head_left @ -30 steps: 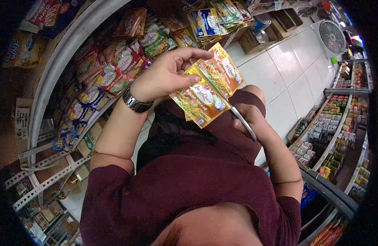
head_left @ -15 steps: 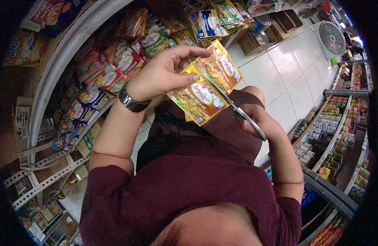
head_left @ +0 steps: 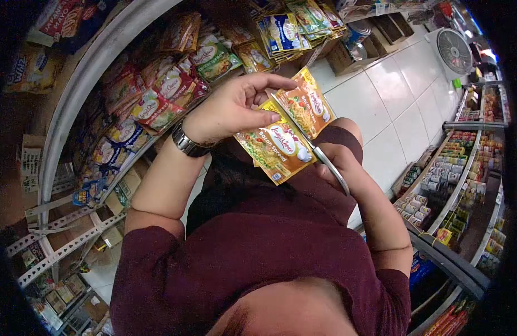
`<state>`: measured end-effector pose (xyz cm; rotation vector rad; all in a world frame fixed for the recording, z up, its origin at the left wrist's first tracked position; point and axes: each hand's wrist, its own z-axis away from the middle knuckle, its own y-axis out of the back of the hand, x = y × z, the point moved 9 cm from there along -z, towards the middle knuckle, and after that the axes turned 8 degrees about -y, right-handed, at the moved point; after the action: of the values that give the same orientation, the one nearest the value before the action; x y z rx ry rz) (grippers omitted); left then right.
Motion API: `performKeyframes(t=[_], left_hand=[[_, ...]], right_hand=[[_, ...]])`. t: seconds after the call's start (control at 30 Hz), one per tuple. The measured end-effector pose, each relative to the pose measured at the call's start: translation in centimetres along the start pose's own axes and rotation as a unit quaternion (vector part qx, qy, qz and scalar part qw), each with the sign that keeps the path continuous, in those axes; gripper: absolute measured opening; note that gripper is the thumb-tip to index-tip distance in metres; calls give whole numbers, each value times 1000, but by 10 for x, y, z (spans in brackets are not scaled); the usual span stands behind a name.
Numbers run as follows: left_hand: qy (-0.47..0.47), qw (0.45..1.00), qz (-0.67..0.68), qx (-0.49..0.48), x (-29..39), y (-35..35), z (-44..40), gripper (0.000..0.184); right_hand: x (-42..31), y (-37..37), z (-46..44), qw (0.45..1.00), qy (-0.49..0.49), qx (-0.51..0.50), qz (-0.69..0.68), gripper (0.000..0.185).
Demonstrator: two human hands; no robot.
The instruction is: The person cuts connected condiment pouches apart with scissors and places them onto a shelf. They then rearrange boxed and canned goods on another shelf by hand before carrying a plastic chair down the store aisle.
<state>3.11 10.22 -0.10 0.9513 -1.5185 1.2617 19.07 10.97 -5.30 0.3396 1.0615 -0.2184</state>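
Above the person's lap, the left hand [head_left: 230, 109] pinched joined bacon spread packets [head_left: 278, 147] while the right hand's [head_left: 339, 162] fingers gripped scissors [head_left: 329, 164] between them.

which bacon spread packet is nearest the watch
The front packet beneath the thumb of the left hand; the scissors separate it from the other bacon packet, farther from the watch.

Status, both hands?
Left hand: pinching bacon spread sachets. Right hand: gripping scissors, blades between sachets. Nothing visibly in the way.
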Motion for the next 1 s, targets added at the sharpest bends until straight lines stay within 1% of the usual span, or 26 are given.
performKeyframes(t=[0.07, 0.2, 0.27, 0.37, 0.43, 0.7, 0.77, 0.9, 0.97, 1.0], left_hand=[[1, 1000, 6, -1, -3, 1, -1, 52], [4, 999, 39, -2, -11, 1, -2, 53], [7, 998, 57, -1, -12, -1, -1, 53], [14, 998, 64, -11, -13, -5, -1, 55], [13, 996, 87, -2, -15, -2, -1, 56], [15, 996, 91, 0, -15, -1, 1, 57], [13, 996, 90, -4, -16, -3, 1, 57], [12, 993, 118, -10, -18, -7, 1, 56], [19, 992, 127, -10, -22, -8, 1, 56], [7, 995, 99, -18, -23, -8, 1, 57]], right_hand=[[1, 1, 0, 999, -2, 17, 34, 70], [10, 3, -2, 998, 2, 22, 58, 72], [11, 1, -2, 1000, -3, 12, 6, 74], [4, -2, -4, 1000, 18, 0, 1, 76], [1, -1, -5, 1000, 17, -4, 1, 77], [-3, -5, -5, 999, 36, -3, -34, 76], [0, -5, -3, 999, -17, -7, -26, 78], [4, -5, -2, 1000, 4, -1, -11, 80], [-2, -7, 0, 996, 36, -30, -71, 70], [-1, -5, 0, 996, 35, -30, -71, 70]])
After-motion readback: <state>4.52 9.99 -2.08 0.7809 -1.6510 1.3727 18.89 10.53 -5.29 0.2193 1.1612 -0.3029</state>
